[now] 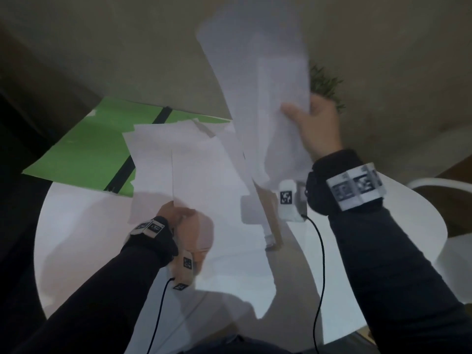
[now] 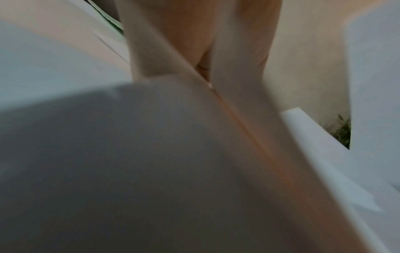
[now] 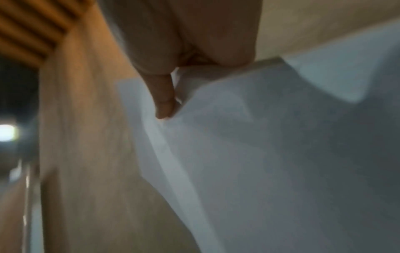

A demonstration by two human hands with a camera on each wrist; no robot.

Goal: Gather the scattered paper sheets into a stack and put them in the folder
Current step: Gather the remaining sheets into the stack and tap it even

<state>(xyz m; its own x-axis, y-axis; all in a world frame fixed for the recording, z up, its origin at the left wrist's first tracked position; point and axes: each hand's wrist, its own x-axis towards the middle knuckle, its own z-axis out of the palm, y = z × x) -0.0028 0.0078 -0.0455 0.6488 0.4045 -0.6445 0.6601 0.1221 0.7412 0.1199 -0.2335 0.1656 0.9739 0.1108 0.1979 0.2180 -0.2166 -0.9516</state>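
Dark sleeves (image 1: 107,290) fill the bottom of the head view, each wrist wearing a marker band and a small camera with a black cable. Above the round white table (image 1: 76,238), the left hand (image 1: 178,215) pinches the near corner of a white sheet (image 1: 201,175) that lies over other loose sheets (image 1: 153,139). Those sheets partly cover the open green folder (image 1: 89,149) at the table's far left edge. The right hand (image 1: 314,123) is raised, thumb on the front and fingers behind a bundle of sheets (image 1: 263,80) held upright in the air. A green plant (image 1: 324,83) shows behind that hand.

From the left wrist, blurred fingers (image 2: 238,51) are closed on a paper edge (image 2: 151,137); the exact hold is hard to make out.

From the right wrist, the thumb (image 3: 162,95) presses down on the held paper (image 3: 281,154), which hangs below the hand, with the fingers curled round its top edge.
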